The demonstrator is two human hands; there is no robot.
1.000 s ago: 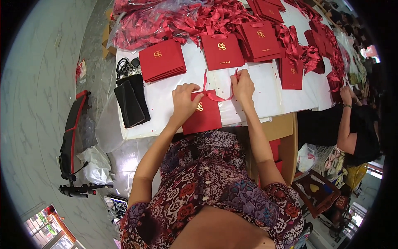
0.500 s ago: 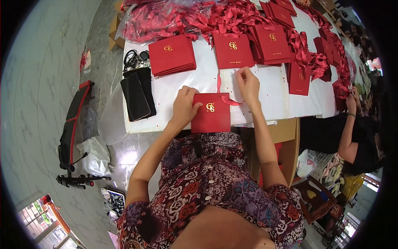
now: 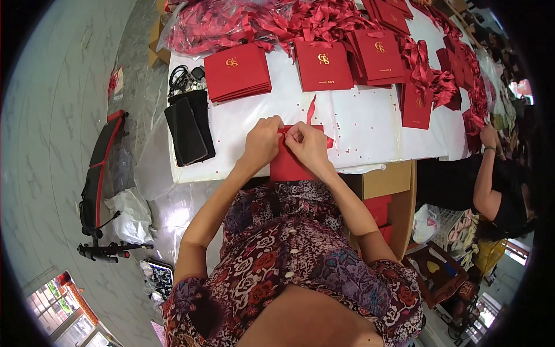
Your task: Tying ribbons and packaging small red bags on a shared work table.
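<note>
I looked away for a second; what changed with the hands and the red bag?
Both hands, left hand and right hand, came together at the top edge of the flat red paper bag, pinching its red ribbon. The stacks of red paper bags on the white table stayed put.

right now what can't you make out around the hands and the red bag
- Head view: top edge of the red paper bag, covered by the left hand and right hand.
- Head view: how the red ribbon is attached to the bag, hidden under the fingers.
- Head view: the gold emblem on the stack of red bags, too small to make out.
- Head view: the co-worker's hand, partly cut off at the dark right rim.
</note>
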